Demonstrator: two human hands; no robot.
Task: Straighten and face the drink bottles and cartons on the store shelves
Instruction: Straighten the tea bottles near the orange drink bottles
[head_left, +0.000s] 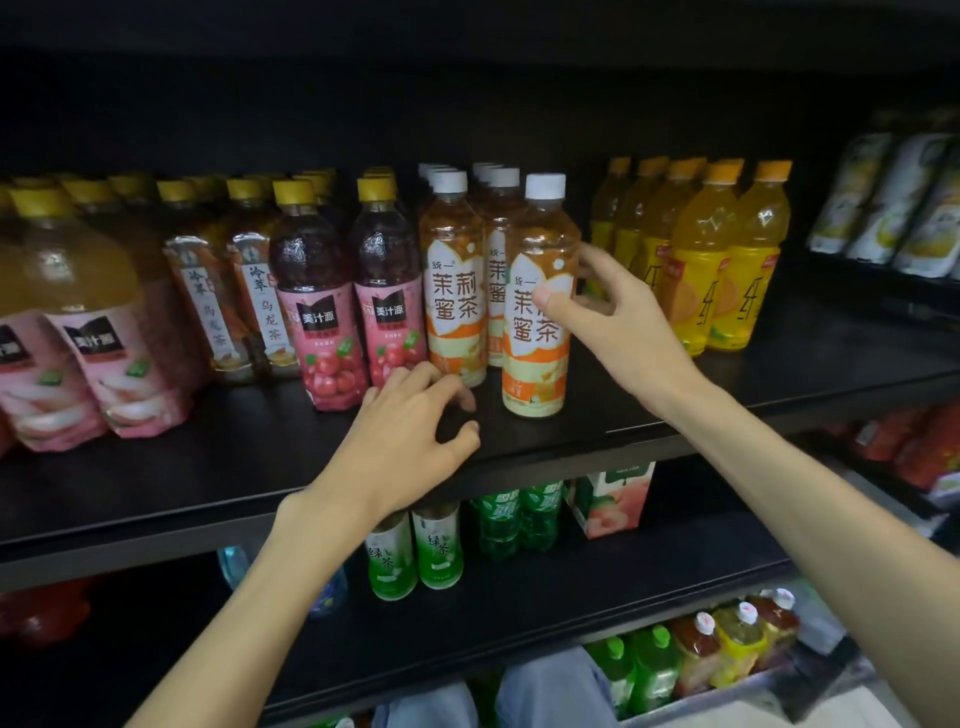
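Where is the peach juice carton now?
The peach juice carton stands on the lower black shelf, right of the green-labelled bottles, below the white-capped tea bottle.

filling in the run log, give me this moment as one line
right hand: grips white-capped orange-label tea bottle | bottle: upright, front of black shelf | left hand: loosely curled, holds nothing

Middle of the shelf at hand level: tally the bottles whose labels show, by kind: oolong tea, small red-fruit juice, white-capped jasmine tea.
Oolong tea bottles: 2
Red-fruit juice bottles: 2
Jasmine tea bottles: 3
Total: 7
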